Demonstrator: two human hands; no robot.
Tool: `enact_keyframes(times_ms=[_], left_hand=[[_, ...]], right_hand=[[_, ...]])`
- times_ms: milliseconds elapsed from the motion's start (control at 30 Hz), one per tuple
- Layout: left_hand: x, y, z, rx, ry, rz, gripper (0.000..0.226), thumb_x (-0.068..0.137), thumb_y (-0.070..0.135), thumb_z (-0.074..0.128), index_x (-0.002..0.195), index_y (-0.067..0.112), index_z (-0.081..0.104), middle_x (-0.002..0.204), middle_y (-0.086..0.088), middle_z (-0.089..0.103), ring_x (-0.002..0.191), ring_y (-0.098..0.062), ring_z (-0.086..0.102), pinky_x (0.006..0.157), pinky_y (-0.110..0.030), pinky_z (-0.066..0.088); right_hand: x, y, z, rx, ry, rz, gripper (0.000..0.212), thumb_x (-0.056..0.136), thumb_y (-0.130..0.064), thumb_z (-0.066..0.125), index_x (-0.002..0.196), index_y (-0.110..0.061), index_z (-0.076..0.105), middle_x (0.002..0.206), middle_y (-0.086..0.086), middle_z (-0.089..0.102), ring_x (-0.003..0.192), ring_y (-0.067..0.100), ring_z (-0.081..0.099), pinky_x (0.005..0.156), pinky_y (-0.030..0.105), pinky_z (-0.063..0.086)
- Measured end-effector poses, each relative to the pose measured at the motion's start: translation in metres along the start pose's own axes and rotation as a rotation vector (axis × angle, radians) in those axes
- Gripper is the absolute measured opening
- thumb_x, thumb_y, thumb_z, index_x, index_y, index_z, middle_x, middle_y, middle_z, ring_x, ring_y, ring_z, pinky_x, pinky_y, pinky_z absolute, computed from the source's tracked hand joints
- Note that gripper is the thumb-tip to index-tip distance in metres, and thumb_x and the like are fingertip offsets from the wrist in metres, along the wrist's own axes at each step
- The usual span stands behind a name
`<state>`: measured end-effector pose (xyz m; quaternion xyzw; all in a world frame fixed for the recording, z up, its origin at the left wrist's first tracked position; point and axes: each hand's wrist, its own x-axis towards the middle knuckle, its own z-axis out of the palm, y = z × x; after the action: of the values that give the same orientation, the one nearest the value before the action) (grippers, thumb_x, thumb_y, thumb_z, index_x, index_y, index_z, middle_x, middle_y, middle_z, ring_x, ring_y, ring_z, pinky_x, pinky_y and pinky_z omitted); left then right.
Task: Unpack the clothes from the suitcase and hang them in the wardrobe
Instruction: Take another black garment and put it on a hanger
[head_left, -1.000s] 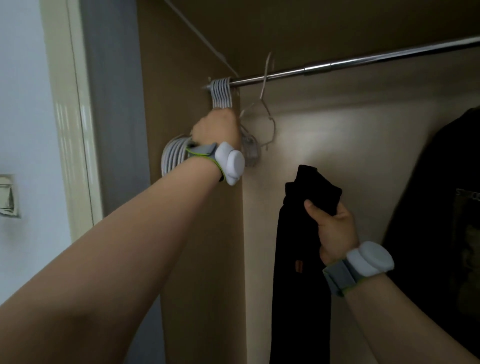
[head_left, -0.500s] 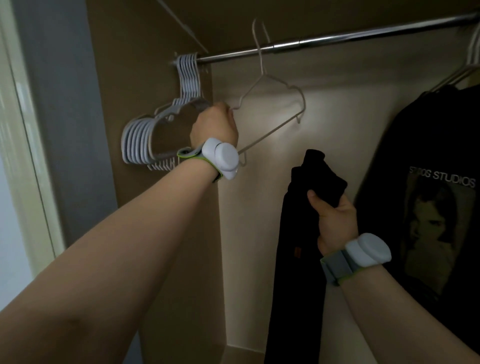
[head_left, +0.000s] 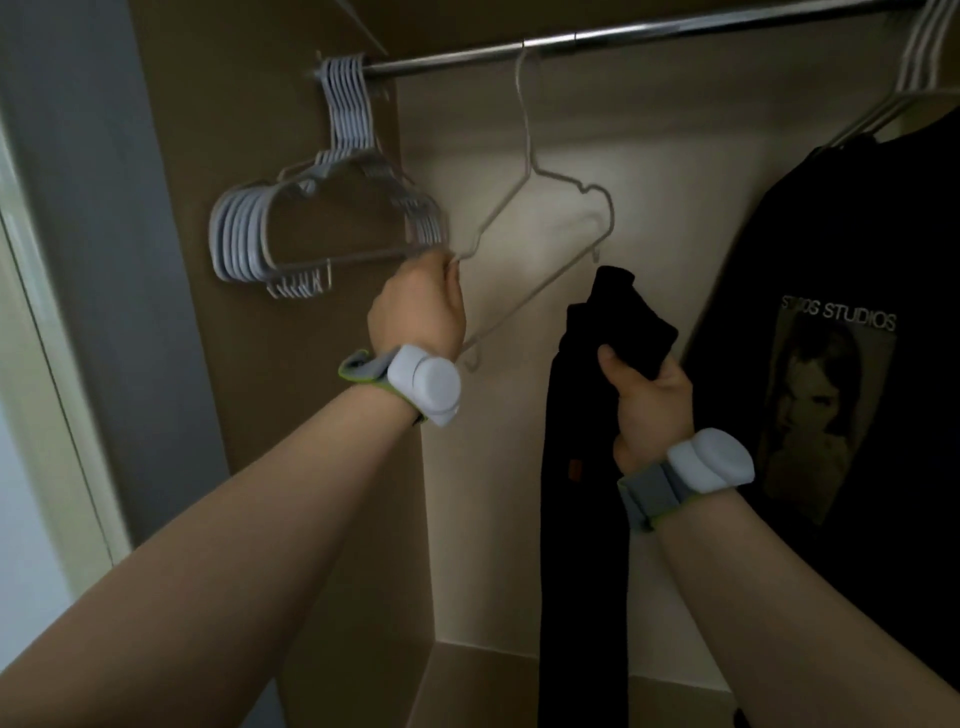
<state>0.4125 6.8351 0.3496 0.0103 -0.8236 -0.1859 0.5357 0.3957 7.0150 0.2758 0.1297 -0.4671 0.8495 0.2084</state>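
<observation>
Left hand (head_left: 418, 306): raised, fingers clenched round the left shoulder of the wire hanger (head_left: 527, 145).
Wire hanger: hook over the rail (head_left: 649, 32) near its left end, body tilted, empty.
Right hand (head_left: 649, 395): grasping the bunched top of the black garment (head_left: 582, 493), thumb pressed on the fabric.
Black garment: hangs straight down from the right hand, below the rail and just right of the wire hanger.
Grey hangers (head_left: 239, 228): stacked at the rail's far left end, against the wardrobe side wall (head_left: 311, 467).
Printed black T-shirt (head_left: 841, 364): hanging toward the rail's right end, beside the held garment.
Wrists: each wears a white band (head_left: 423, 384).
</observation>
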Motion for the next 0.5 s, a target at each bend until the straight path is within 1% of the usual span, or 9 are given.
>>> enact_keyframes(times_ms=[100, 167, 200, 300, 333, 400, 433, 500], left_hand=[[-0.047, -0.014, 0.011, 0.025, -0.097, -0.018, 0.031, 0.099, 0.033, 0.035, 0.110, 0.017, 0.058, 0.108, -0.013, 0.062, 0.093, -0.038, 0.058, 0.070, -0.040, 0.046], [-0.079, -0.025, 0.021, 0.050, -0.181, -0.071, 0.032, 0.099, 0.034, 0.034, 0.114, 0.018, 0.058, 0.111, -0.012, 0.062, 0.094, -0.037, 0.059, 0.071, -0.039, 0.046], [-0.096, -0.031, 0.027, 0.060, -0.223, -0.110, 0.033, 0.099, 0.034, 0.034, 0.114, 0.017, 0.058, 0.111, -0.012, 0.062, 0.094, -0.037, 0.059, 0.072, -0.039, 0.046], [-0.141, -0.040, 0.039, 0.010, -0.307, -0.200, 0.031, 0.100, 0.031, 0.036, 0.109, 0.013, 0.059, 0.101, -0.013, 0.065, 0.087, -0.035, 0.060, 0.066, -0.036, 0.043], [-0.154, -0.041, 0.041, -0.049, -0.321, -0.228, 0.030, 0.099, 0.029, 0.037, 0.108, 0.011, 0.059, 0.096, -0.013, 0.065, 0.084, -0.034, 0.060, 0.065, -0.034, 0.043], [-0.178, -0.039, 0.043, -0.185, -0.337, -0.280, 0.027, 0.099, 0.025, 0.038, 0.107, 0.011, 0.059, 0.084, -0.012, 0.065, 0.076, -0.032, 0.059, 0.062, -0.033, 0.043], [-0.186, -0.036, 0.043, -0.244, -0.344, -0.292, 0.026, 0.099, 0.024, 0.039, 0.108, 0.011, 0.059, 0.078, -0.009, 0.063, 0.071, -0.029, 0.058, 0.060, -0.032, 0.042], [-0.203, -0.032, 0.043, -0.345, -0.371, -0.283, 0.025, 0.099, 0.023, 0.039, 0.108, 0.012, 0.059, 0.065, 0.001, 0.054, 0.058, -0.017, 0.050, 0.056, -0.028, 0.037]], right_hand=[[-0.009, -0.003, -0.001, 0.052, 0.043, 0.005, 0.031, 0.084, -0.008, 0.068, 0.110, -0.023, 0.062, 0.100, -0.007, 0.067, 0.090, 0.010, 0.066, 0.085, 0.030, 0.055], [-0.014, -0.005, -0.002, 0.081, 0.096, 0.010, 0.034, 0.085, -0.009, 0.067, 0.116, -0.022, 0.061, 0.097, -0.010, 0.066, 0.082, 0.003, 0.066, 0.077, 0.023, 0.057], [-0.017, -0.005, -0.003, 0.097, 0.127, 0.003, 0.035, 0.086, -0.009, 0.067, 0.118, -0.019, 0.060, 0.094, -0.012, 0.066, 0.079, 0.001, 0.066, 0.075, 0.022, 0.056], [-0.024, -0.007, -0.002, 0.122, 0.218, 0.006, 0.038, 0.087, -0.013, 0.066, 0.124, -0.015, 0.058, 0.090, -0.014, 0.064, 0.077, 0.000, 0.064, 0.078, 0.022, 0.055], [-0.026, -0.004, 0.000, 0.133, 0.245, 0.049, 0.041, 0.087, -0.017, 0.066, 0.126, -0.015, 0.056, 0.093, -0.012, 0.064, 0.078, 0.003, 0.064, 0.079, 0.023, 0.055], [-0.033, 0.006, 0.000, 0.217, 0.268, 0.218, 0.043, 0.088, -0.025, 0.066, 0.128, -0.013, 0.055, 0.105, -0.002, 0.065, 0.089, 0.014, 0.065, 0.084, 0.030, 0.055], [-0.038, 0.012, 0.000, 0.289, 0.237, 0.312, 0.040, 0.089, -0.028, 0.064, 0.124, -0.011, 0.057, 0.109, 0.002, 0.066, 0.093, 0.018, 0.065, 0.086, 0.034, 0.054], [-0.049, 0.026, -0.002, 0.470, 0.153, 0.473, 0.029, 0.093, -0.031, 0.056, 0.109, -0.008, 0.064, 0.103, 0.007, 0.067, 0.092, 0.021, 0.064, 0.087, 0.035, 0.052]])
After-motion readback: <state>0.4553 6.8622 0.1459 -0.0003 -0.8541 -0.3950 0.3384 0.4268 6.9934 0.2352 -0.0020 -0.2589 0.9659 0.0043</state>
